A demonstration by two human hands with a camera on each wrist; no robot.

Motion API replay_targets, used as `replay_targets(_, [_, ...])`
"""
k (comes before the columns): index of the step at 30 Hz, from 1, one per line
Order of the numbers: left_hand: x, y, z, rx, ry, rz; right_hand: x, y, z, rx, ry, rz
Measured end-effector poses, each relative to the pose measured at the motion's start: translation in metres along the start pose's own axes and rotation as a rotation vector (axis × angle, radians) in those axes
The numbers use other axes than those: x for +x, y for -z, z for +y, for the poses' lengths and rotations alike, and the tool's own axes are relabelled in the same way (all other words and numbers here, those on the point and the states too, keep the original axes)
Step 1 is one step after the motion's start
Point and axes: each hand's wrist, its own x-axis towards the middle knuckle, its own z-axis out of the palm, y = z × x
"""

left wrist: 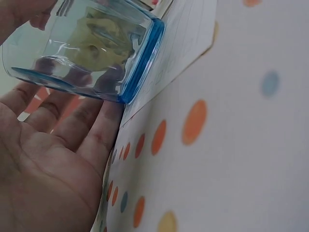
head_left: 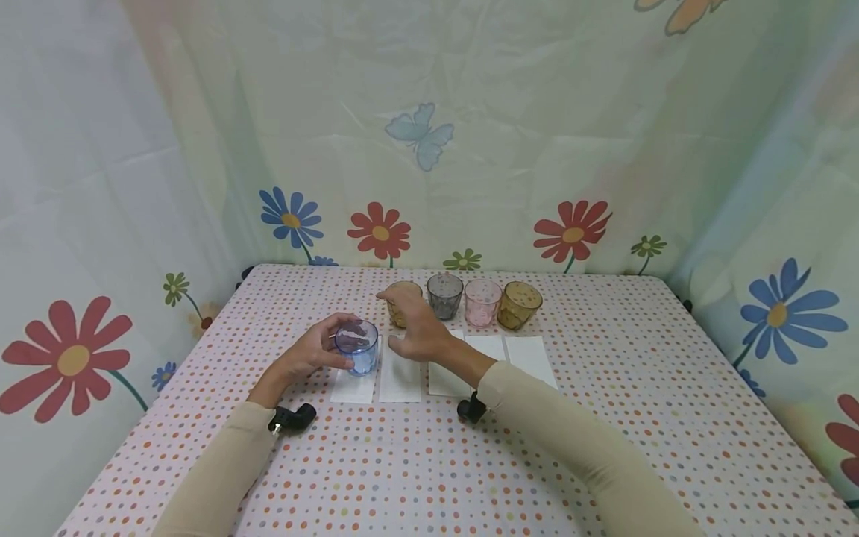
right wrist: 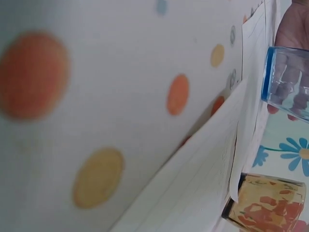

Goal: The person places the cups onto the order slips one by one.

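Note:
My left hand [head_left: 314, 349] grips a clear blue glass [head_left: 362, 356], its thumb in front and its fingers behind. The glass stands upright at the leftmost white paper [head_left: 352, 391], its thick blue base [left wrist: 145, 63] close over the sheet in the left wrist view. My right hand [head_left: 421, 328] is over the second paper [head_left: 400, 384], fingers and thumb spread in a curve with nothing between them. Its fingers partly cover an amber glass [head_left: 396, 315] in the head view. In the right wrist view that hand is out of sight; an amber glass [right wrist: 270, 203] shows there.
A grey glass [head_left: 445, 298], a pink glass [head_left: 482, 304] and a darker amber glass [head_left: 518, 307] continue the row rightward. Two more papers [head_left: 530, 354] lie in front of them. Flowered curtains [head_left: 490, 149] enclose the dotted tablecloth [head_left: 403, 462] behind and at the sides.

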Motion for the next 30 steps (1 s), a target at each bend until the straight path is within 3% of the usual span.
replay_targets(6, [-0.001,0.0,-0.004,-0.046,-0.014,-0.021,0.003,-0.003,0.004,-0.08,-0.04,0.063])
replay_targets(15, [0.001,0.0,-0.003,-0.04,-0.009,-0.017,0.008,-0.002,0.006,-0.185,-0.154,0.05])
replay_targets(25, [0.001,0.001,-0.005,-0.043,-0.007,-0.024,0.01,-0.002,0.01,-0.167,-0.26,0.017])
replay_targets(30, [0.002,0.001,-0.005,-0.037,0.009,-0.023,0.011,-0.002,0.013,-0.105,-0.304,0.036])
